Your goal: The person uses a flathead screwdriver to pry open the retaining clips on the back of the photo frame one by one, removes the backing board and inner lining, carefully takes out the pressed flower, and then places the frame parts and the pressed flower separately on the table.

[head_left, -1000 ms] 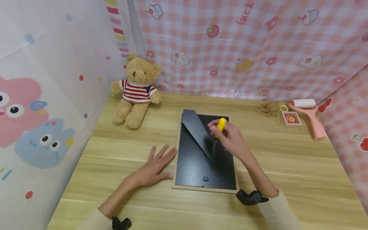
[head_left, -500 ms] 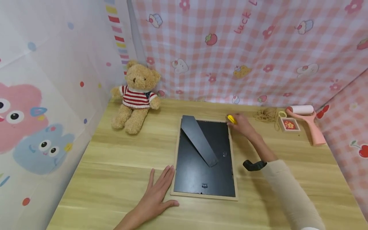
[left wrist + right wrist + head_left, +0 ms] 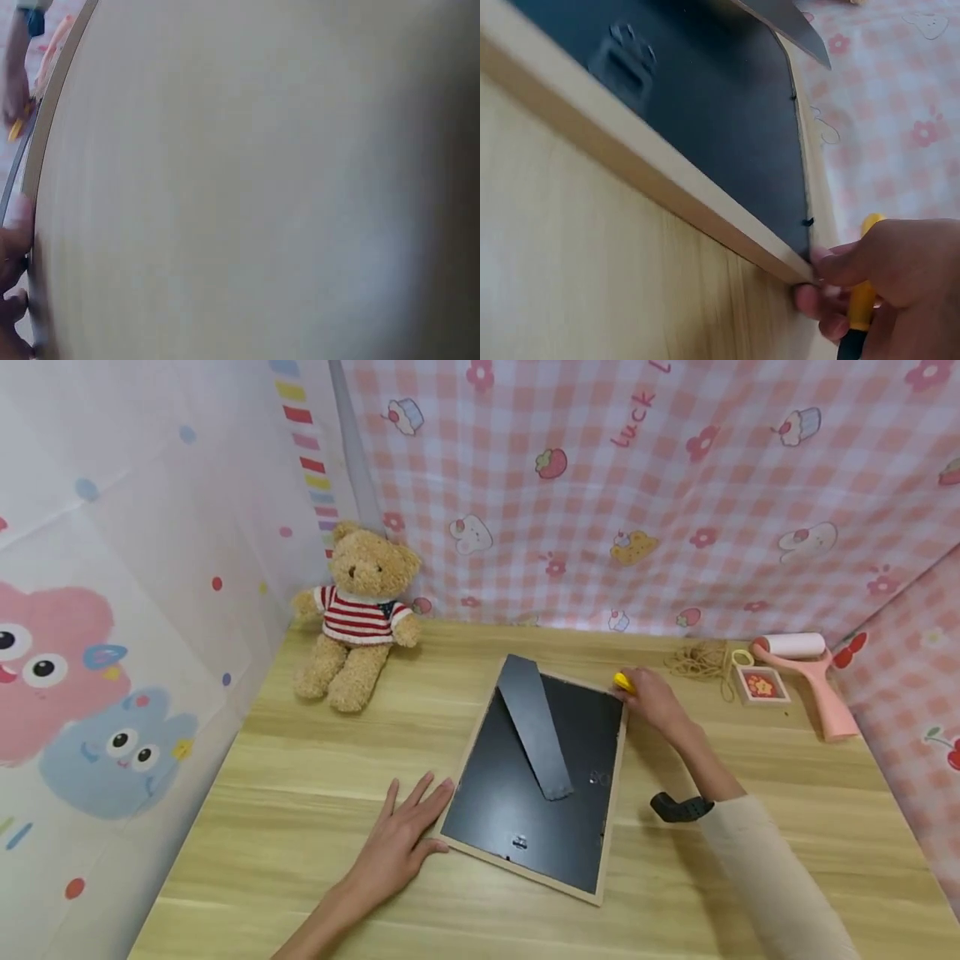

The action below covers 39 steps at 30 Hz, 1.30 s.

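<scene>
A picture frame [image 3: 480, 802] lies face down on the table, its black back board up and turned slightly askew. The easel leg [image 3: 536, 727] on its back sticks up at an angle. My left hand [image 3: 396, 842] rests by the lower left corner, fingers spread and touching the wooden edge. At the far right corner, my right hand [image 3: 658, 702] pinches the frame's rim between thumb and finger. Within that same hand sits a yellow-handled screwdriver [image 3: 862, 306]; its tip is hidden. Small black tabs [image 3: 808, 222] show along the rim in the right wrist view.
A teddy bear [image 3: 360, 610] sits at the back left. Near the back right lie a bundle of twine [image 3: 699, 658], a small square box [image 3: 762, 685] and a pink lint roller [image 3: 821, 689]. Patterned cloth [image 3: 555, 510] hangs behind the table [image 3: 300, 827].
My right hand moved from above the back board to the far right corner with the screwdriver and took hold of the rim. The frame has since turned clockwise, my left hand staying at its left side.
</scene>
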### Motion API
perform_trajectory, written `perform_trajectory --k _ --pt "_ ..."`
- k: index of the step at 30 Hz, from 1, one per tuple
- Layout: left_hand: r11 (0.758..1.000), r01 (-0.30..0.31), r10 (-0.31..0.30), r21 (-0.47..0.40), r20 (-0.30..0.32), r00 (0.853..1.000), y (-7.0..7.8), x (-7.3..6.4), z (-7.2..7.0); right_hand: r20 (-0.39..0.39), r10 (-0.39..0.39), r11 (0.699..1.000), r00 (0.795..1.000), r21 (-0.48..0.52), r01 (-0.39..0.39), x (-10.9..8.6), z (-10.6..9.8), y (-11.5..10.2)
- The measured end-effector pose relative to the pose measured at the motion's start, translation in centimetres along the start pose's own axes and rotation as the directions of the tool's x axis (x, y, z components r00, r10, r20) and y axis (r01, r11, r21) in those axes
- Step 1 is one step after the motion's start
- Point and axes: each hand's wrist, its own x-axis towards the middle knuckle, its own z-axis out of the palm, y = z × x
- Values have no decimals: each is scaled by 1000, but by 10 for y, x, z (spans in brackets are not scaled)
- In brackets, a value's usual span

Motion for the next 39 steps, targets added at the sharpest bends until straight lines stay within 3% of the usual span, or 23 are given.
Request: perform_trajectory --k 4,8,11,13,17,20,22,25,28,33,35,39 --pt "996 76 -73 42 -76 994 -10 13 -10 17 -27 999 999 -32 28 -11 -6 9" --pt "980 165 -133 113 -248 960 -20 25 -17 -7 -56 997 998 -45 56 -24 -4 22" --pt "973 183 -129 138 -328 936 -26 33 -19 -2 -47 999 999 -25 47 -33 1 30" --pt "978 166 -116 128 -329 937 -30 38 -18 0 -42 999 999 -29 42 -37 7 38" --pt "987 163 -157 0 -262 952 -32 48 -16 3 -28 998 1000 -52 28 -48 13 41" --pt "974 199 -216 -108 -189 958 -33 54 -17 20 -6 1000 1000 -30 6 -61 8 33" --pt "966 201 -223 -160 -137 965 -34 59 -18 58 16 1000 998 -3 -16 -69 7 33" --pt "960 202 -214 -196 -43 976 -37 67 -19 105 54 998 993 -34 -51 -77 17 46" --pt "961 215 -209 -174 53 976 -42 77 -18 146 89 995 985 -65 -81 -87 28 61" --pt "968 233 -210 -89 215 954 -55 99 -19 149 122 992 981 -41 -117 -113 38 68" --pt "970 240 -217 -41 303 928 -56 110 -24 155 142 990 978 -18 -141 -126 39 62" --pt "973 229 -220 30 418 881 -65 129 -26 160 190 981 969 9 -194 -151 41 46"
